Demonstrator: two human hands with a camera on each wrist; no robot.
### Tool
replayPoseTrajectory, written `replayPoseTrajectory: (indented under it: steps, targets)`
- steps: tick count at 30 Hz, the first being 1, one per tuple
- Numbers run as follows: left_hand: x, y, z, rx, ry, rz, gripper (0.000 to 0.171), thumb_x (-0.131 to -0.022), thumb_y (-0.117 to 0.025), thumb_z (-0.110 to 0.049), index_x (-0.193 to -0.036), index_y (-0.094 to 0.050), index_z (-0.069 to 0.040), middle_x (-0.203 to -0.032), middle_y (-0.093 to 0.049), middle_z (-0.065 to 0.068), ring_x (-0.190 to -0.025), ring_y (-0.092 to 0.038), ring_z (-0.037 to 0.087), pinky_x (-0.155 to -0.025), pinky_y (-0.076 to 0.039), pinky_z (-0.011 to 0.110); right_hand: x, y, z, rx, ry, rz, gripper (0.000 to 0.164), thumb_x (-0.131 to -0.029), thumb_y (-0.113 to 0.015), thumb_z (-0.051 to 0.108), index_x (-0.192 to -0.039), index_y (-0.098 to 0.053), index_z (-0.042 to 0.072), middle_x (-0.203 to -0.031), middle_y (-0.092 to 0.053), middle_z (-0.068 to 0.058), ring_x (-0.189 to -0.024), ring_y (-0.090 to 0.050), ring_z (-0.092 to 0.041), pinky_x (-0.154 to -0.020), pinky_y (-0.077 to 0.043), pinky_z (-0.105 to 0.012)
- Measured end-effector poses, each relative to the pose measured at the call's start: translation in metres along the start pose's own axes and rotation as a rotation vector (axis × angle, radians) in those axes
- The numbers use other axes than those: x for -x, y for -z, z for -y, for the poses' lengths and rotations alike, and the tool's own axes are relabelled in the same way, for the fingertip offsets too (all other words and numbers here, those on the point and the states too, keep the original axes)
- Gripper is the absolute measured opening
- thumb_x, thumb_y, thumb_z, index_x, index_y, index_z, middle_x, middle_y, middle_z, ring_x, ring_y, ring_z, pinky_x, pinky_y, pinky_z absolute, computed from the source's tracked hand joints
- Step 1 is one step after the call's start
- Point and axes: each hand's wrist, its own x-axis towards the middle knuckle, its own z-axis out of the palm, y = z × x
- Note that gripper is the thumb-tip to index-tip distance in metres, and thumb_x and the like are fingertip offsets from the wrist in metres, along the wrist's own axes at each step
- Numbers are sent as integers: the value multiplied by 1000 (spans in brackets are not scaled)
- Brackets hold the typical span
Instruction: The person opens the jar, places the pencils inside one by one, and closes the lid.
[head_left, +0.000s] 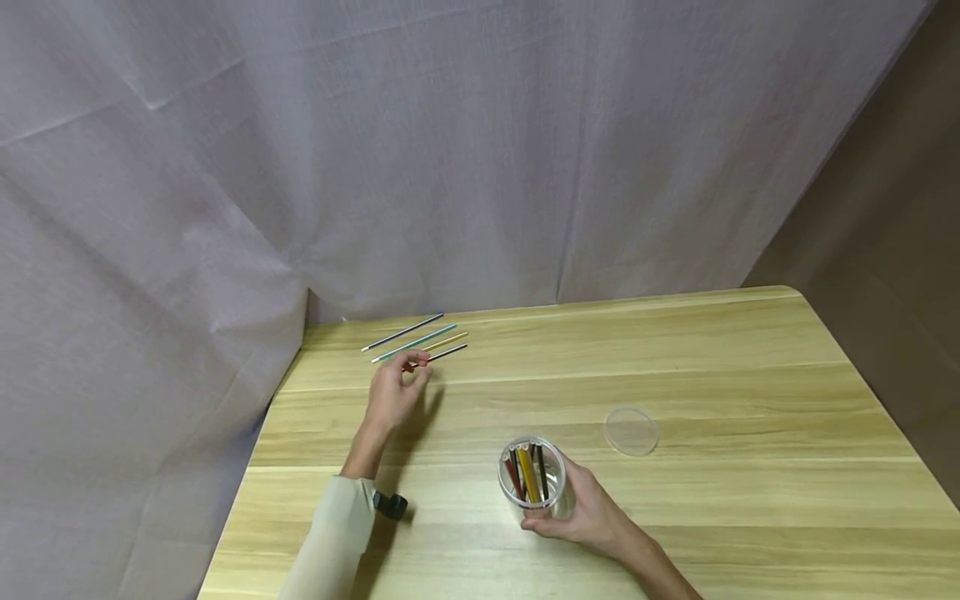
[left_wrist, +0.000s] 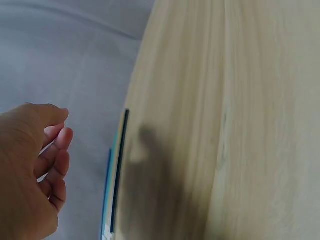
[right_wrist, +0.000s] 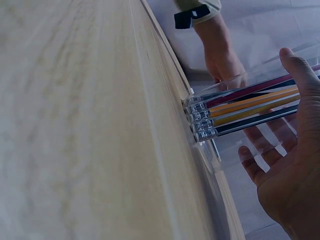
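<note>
My left hand (head_left: pixel 393 393) hovers at the near side of a row of slim pencils, its fingers loosely bent and nothing visible between them. The row has a dark blue pencil (head_left: pixel 402 332), a teal pencil (head_left: pixel 416 342), a yellow pencil (head_left: pixel 450 340) and a black pencil (head_left: pixel 450 351), lying roughly parallel. The left wrist view shows that hand apart from the black pencil (left_wrist: pixel 120 170). With thumb and fingers around it, my right hand (head_left: pixel 592 517) holds a clear jar (head_left: pixel 555 481). Red, yellow and dark pencils (right_wrist: pixel 255 107) lean inside it.
A clear round lid (head_left: pixel 631 431) lies flat on the wooden table (head_left: pixel 720 367), to the right of the jar. Grey cloth (head_left: pixel 450 167) hangs behind the table's back edge and along its left side. A dark band (head_left: pixel 390 505) is on my left wrist.
</note>
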Motion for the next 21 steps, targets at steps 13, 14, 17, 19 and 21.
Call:
replayPoseTrajectory:
  steps: [13, 14, 17, 19, 21]
  targets:
    - [-15, -8, 32, -200, 12, -18, 21, -90, -84, -8, -111, -78, -6, -107, -78, 8, -104, -68, 35, -98, -48, 52, 1, 0, -3, -15, 6, 1, 83, -80, -95, 23, -151, -51, 16, -134, -69, -4, -118, -67, -21, -104, -53, -40]
    - [-15, -9, 34, -212, 14, -17, 21, -91, -84, -8, -111, -78, -7, -108, -78, 8, -105, -68, 36, -100, -47, 53, 1, 0, -3, -15, 3, -1, 83, -80, -95, 23, -151, -51, 16, -133, -69, -4, -118, -67, -21, -104, -53, -40]
    - [-16, -11, 40, -261, 16, -19, 22, -90, -84, -10, -111, -79, -9, -111, -78, 8, -106, -68, 36, -101, -46, 54, 1, 0, -3, -9, 8, -2, 83, -80, -95, 24, -150, -52, 16, -132, -69, -3, -118, -68, -21, -104, -53, -40]
    - [-16, -12, 43, -284, 16, -18, 21, -90, -84, -10, -110, -80, -10, -111, -79, 7, -105, -68, 36, -100, -45, 55, 1, 0, -3, -7, 13, -2, 83, -80, -95, 23, -150, -52, 15, -132, -69, -3, -117, -68, -21, -104, -53, -40]
    - [-16, -13, 46, -303, 10, -15, 20, -89, -84, -10, -109, -80, -11, -110, -79, 7, -103, -68, 37, -100, -45, 55, 1, 0, -3, -10, 11, -4, 82, -80, -95, 23, -149, -53, 16, -132, -70, -3, -117, -68, -21, -104, -53, -40]
